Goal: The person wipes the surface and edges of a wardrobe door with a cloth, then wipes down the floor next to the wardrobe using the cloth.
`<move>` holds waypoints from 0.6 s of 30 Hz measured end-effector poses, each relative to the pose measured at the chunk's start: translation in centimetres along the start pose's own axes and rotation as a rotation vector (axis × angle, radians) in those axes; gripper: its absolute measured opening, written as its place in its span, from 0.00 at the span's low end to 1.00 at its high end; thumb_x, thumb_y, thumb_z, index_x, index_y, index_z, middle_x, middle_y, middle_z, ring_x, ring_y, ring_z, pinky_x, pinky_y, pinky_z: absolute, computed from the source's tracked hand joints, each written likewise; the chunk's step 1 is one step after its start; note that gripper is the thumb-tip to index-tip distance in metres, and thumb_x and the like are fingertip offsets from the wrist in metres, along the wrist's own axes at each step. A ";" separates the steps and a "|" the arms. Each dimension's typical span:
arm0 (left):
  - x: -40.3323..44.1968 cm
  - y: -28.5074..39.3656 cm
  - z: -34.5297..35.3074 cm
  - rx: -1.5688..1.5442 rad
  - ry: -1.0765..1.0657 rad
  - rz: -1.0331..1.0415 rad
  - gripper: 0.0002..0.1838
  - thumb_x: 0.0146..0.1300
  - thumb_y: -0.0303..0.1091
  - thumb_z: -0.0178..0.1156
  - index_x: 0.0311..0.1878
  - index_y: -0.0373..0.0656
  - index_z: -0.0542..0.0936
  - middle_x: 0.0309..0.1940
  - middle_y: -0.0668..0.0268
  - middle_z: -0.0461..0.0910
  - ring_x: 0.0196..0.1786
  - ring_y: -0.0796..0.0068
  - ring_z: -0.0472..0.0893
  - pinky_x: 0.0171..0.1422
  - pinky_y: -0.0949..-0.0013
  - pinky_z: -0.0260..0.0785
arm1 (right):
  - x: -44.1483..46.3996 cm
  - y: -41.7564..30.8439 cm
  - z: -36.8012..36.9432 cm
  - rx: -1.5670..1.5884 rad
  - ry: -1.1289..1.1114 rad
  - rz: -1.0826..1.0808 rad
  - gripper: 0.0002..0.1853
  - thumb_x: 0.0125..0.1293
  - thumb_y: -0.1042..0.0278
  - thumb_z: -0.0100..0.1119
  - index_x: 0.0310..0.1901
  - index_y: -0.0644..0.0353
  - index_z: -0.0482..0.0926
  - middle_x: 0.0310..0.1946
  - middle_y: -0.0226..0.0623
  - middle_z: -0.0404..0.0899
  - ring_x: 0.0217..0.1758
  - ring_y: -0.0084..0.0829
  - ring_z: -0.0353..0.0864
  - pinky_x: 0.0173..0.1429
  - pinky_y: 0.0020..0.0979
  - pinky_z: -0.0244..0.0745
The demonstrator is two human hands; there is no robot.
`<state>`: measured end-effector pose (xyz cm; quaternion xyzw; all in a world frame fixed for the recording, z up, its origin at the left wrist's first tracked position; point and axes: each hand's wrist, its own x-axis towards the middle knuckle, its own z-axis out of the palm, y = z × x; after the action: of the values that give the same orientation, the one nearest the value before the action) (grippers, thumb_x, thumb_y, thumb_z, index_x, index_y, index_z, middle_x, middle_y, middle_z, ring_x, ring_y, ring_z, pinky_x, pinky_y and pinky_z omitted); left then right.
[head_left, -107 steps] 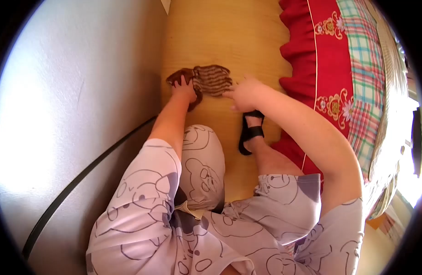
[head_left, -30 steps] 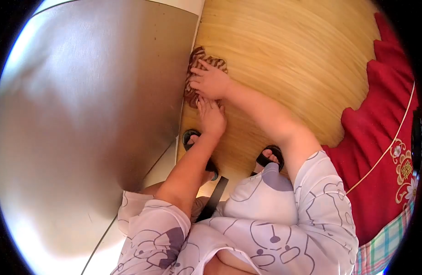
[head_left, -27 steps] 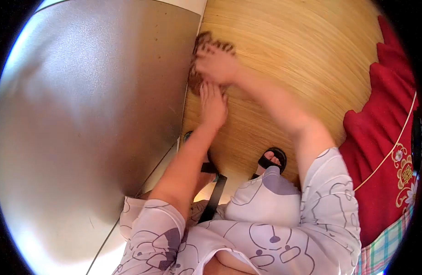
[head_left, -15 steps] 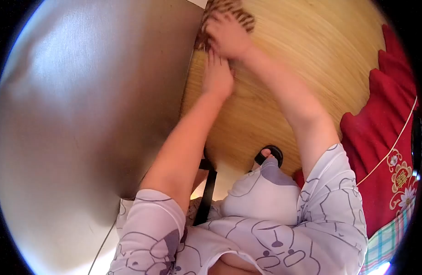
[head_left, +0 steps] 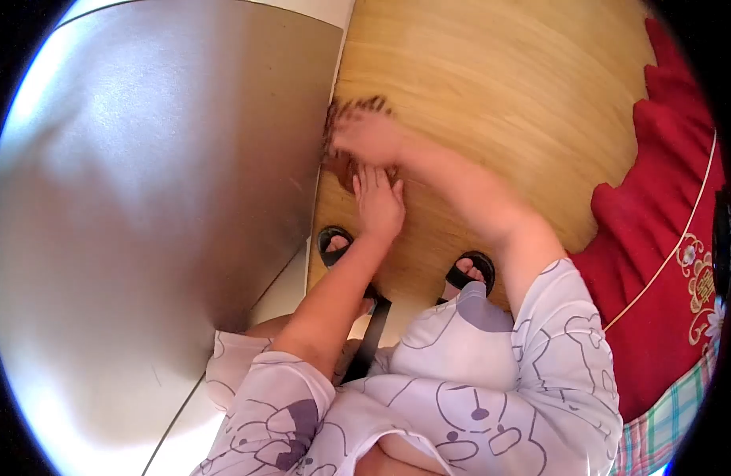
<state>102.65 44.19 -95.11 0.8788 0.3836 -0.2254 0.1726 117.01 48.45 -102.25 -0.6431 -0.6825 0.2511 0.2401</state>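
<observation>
A brown cloth with dark animal-print stripes [head_left: 372, 104] lies bunched on a wood-grain surface [head_left: 492, 87], against the edge of a grey metallic panel. My right hand [head_left: 368, 136], slightly blurred, presses down on this cloth with its fingers curled over it. Just nearer to me, my left hand [head_left: 380, 208] is open, its fingers stretched out flat. Its fingertips touch a reddish-brown part beside the right hand; whether that belongs to the cloth I cannot tell.
The large, smooth metallic panel [head_left: 167, 166] fills the left side. On the right hangs a red embroidered fabric [head_left: 619, 262], crossed by a thin pale cord [head_left: 659, 274]. Below it is a checked fabric [head_left: 667, 420]. My feet wear black sandals [head_left: 475, 271].
Both hands and the cloth are lower in the view, closer to me, along the panel's edge. The view has shifted a little, and my left foot now shows.
</observation>
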 end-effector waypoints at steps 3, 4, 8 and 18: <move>1.5 0.2 -2.0 -0.016 0.164 0.299 0.32 0.68 0.37 0.53 0.70 0.34 0.56 0.73 0.46 0.49 0.74 0.48 0.51 0.77 0.52 0.41 | 0.6 7.5 -7.7 -0.094 0.217 0.200 0.10 0.60 0.66 0.53 0.43 0.55 0.76 0.54 0.43 0.74 0.61 0.43 0.71 0.61 0.45 0.70; 1.5 -0.1 -2.0 -0.015 0.157 0.301 0.32 0.68 0.37 0.53 0.70 0.34 0.56 0.73 0.46 0.49 0.74 0.48 0.51 0.77 0.52 0.41 | 1.2 9.9 -11.5 -0.055 0.163 0.396 0.13 0.60 0.64 0.55 0.46 0.54 0.76 0.55 0.41 0.73 0.65 0.42 0.67 0.65 0.48 0.63; 1.7 -0.8 -2.4 0.030 0.057 0.126 0.31 0.69 0.38 0.49 0.70 0.34 0.55 0.74 0.48 0.47 0.75 0.51 0.49 0.78 0.54 0.39 | 1.8 13.4 -16.1 -0.241 0.298 0.589 0.21 0.62 0.59 0.53 0.55 0.59 0.71 0.59 0.45 0.71 0.70 0.45 0.59 0.73 0.49 0.50; 0.0 -4.8 0.1 -0.144 0.188 -0.326 0.25 0.66 0.30 0.50 0.65 0.33 0.62 0.67 0.47 0.60 0.68 0.49 0.62 0.71 0.57 0.56 | -5.5 -3.4 -1.3 -0.226 0.198 0.342 0.23 0.63 0.56 0.56 0.57 0.56 0.71 0.61 0.37 0.68 0.72 0.44 0.55 0.74 0.53 0.46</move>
<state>99.00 47.28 -95.86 0.8075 0.5504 -0.1394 0.1596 115.56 42.85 -99.10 -0.7937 -0.5603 0.1460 0.1862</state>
